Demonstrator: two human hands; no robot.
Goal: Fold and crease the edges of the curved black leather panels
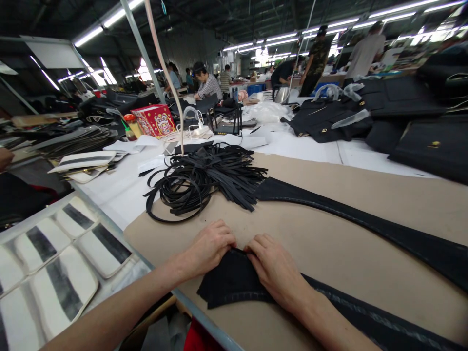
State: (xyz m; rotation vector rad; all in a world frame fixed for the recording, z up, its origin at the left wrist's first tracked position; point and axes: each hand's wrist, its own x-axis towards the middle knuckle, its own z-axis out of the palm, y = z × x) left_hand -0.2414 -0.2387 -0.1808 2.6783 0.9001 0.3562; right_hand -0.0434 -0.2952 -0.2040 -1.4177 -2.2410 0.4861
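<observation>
My left hand (pixel 210 246) and my right hand (pixel 272 265) rest side by side on a flat black fabric piece (pixel 228 285) near the front edge of a brown board (pixel 329 229). Both hands have their fingers curled and pressed together at the piece's far edge, fingertips almost touching each other. A long curved black strip (pixel 365 222) runs across the board to the right. Beyond my hands lies a tangled pile of black straps (pixel 204 178).
White pads with black stripes (pixel 54 263) lie on a lower surface to the left. A red printed box (pixel 155 119) and stacked pieces sit further back. Black bags (pixel 402 112) fill the right. Several people work at far tables.
</observation>
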